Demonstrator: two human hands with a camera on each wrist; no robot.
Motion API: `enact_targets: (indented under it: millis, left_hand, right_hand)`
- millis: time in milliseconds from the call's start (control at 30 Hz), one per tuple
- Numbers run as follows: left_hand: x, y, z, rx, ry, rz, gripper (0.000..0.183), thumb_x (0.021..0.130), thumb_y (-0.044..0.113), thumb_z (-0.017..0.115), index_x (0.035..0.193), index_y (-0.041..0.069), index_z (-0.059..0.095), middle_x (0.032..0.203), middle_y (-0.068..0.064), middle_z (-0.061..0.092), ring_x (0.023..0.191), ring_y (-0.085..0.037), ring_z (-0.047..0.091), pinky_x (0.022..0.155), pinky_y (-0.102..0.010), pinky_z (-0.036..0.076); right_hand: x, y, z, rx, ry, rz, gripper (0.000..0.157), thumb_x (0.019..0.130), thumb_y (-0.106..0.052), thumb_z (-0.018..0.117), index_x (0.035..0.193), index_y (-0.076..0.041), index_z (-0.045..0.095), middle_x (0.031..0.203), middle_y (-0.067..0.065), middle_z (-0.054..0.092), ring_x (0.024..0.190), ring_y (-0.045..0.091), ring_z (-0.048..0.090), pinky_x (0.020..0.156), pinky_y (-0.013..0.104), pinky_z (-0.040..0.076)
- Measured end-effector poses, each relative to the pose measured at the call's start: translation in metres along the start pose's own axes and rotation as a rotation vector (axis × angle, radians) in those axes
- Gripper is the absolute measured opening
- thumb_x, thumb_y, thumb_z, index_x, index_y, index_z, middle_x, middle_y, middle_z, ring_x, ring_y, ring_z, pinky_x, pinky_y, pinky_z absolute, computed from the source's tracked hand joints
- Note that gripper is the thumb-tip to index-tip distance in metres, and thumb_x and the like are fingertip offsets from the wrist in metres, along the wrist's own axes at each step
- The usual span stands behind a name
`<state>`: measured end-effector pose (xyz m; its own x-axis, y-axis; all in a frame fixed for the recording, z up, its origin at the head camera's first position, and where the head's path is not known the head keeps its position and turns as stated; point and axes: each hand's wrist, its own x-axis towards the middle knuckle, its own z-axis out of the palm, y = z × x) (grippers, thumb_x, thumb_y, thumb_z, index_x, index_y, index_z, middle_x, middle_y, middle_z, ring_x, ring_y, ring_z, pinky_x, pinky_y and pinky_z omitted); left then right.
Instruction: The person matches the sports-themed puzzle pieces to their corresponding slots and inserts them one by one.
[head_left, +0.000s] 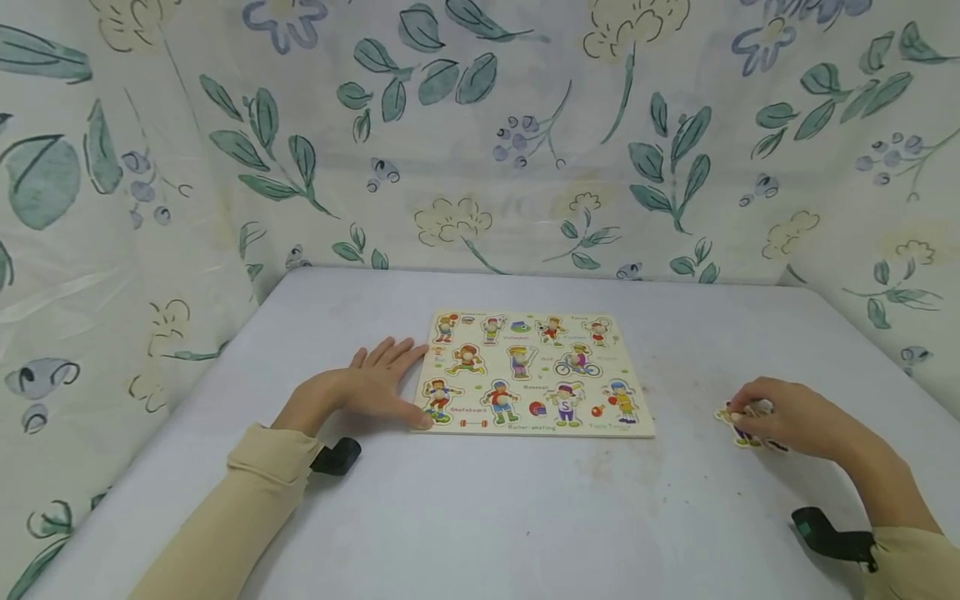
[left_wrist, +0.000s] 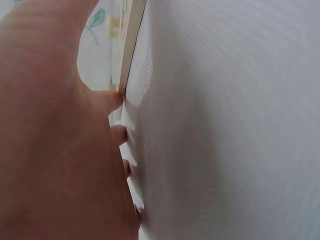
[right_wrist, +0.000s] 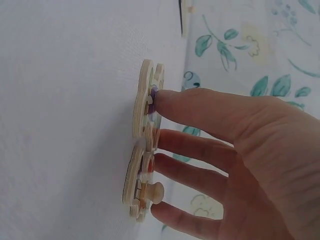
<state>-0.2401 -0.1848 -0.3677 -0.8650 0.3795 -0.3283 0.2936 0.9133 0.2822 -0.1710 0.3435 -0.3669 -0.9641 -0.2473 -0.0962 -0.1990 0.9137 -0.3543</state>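
Observation:
A wooden puzzle board [head_left: 540, 432] with several cartoon sports figures lies flat on the white table. My left hand [head_left: 371, 392] rests at its left side with fingers spread, the thumb at the near corner. In the left wrist view, fingertips of that hand [left_wrist: 65, 135] meet the board's edge [left_wrist: 131, 40]. Off to the right, my right hand [head_left: 795, 417] pinches a wooden puzzle piece [head_left: 742, 438] between thumb and fingers. The right wrist view shows this piece [right_wrist: 142, 105] close over the tabletop, beside another piece [right_wrist: 131, 185] with a round knob [right_wrist: 155, 192].
The white table [head_left: 480, 517] has a floral-patterned curtain [head_left: 495, 183] behind it and at both sides. Black wrist devices [head_left: 337, 457] sit at each sleeve cuff. A wide stretch of tabletop separates the board from the pieces.

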Motion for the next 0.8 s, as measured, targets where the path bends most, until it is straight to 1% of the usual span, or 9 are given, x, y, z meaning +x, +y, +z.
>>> enact_targets:
  millis: [233,367,467,567,667,800]
  left_hand:
    - [0.000,0.001,0.000,0.004,0.004,-0.005,0.118,0.074,0.067,0.069,0.160,0.012,0.010,0.165,-0.020,0.003,0.150,-0.043,-0.005,0.116,-0.066,-0.002]
    - [0.000,-0.001,0.000,0.003,0.006,0.000,0.118,0.073,0.067,0.069,0.160,0.013,0.011,0.165,-0.020,0.004,0.150,-0.043,-0.004,0.116,-0.066,-0.001]
    - [0.000,-0.001,0.000,0.002,0.009,0.002,0.118,0.073,0.067,0.069,0.160,0.012,0.011,0.165,-0.020,0.004,0.150,-0.044,-0.004,0.116,-0.066,-0.001]
    - [0.000,-0.002,0.000,0.002,0.008,0.000,0.118,0.073,0.067,0.070,0.160,0.012,0.011,0.165,-0.020,0.004,0.150,-0.044,-0.004,0.116,-0.066,-0.001]
    - [0.001,-0.001,0.000,0.003,0.004,-0.007,0.118,0.073,0.067,0.070,0.160,0.012,0.011,0.165,-0.020,0.004,0.150,-0.043,-0.005,0.116,-0.066,-0.002]
    - [0.002,-0.001,0.000,0.005,-0.001,-0.014,0.118,0.073,0.067,0.070,0.160,0.012,0.011,0.165,-0.020,0.003,0.150,-0.043,-0.006,0.116,-0.065,-0.002]
  right_hand:
    - [-0.001,0.002,0.000,0.027,-0.012,0.026,0.025,0.092,-0.021,0.067,0.110,-0.004,0.066,0.114,0.019,0.065,0.085,0.019,0.055,0.063,0.032,0.046]
    - [-0.001,0.002,0.002,0.027,-0.007,0.017,0.027,0.093,-0.023,0.066,0.111,-0.003,0.065,0.115,0.020,0.065,0.088,0.022,0.057,0.064,0.033,0.048]
    - [0.000,0.000,0.003,0.024,0.013,0.006,0.028,0.093,-0.024,0.067,0.112,-0.004,0.065,0.116,0.021,0.065,0.094,0.027,0.060,0.069,0.038,0.053]
    - [0.003,-0.003,0.004,0.019,0.042,-0.008,0.028,0.093,-0.026,0.067,0.111,-0.004,0.066,0.115,0.020,0.066,0.099,0.032,0.061,0.074,0.045,0.054]
    - [0.006,-0.007,0.004,0.011,0.061,-0.024,0.027,0.093,-0.026,0.067,0.111,-0.005,0.066,0.114,0.019,0.067,0.102,0.034,0.061,0.078,0.049,0.053]
    - [0.010,-0.015,0.004,0.001,0.068,-0.036,0.028,0.093,-0.028,0.067,0.110,-0.006,0.066,0.112,0.016,0.068,0.105,0.037,0.060,0.084,0.058,0.050]
